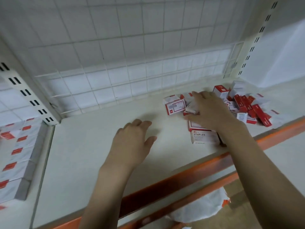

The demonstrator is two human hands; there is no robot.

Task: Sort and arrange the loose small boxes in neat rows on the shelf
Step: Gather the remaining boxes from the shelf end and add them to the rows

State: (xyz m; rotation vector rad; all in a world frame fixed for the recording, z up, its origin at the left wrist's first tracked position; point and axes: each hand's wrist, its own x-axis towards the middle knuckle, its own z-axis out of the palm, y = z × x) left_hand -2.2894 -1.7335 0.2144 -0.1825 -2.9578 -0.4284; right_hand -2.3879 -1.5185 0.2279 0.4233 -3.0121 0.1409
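White wire grid panel [115, 52] backs the bay; slotted uprights [257, 38] flank it.

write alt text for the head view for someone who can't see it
A person's right hand reaches into a loose pile of red and white boxes at the right of a white shelf, fingers over one box. The left hand hovers open above bare shelf. A box marked STAPLES lies near the orange front edge.
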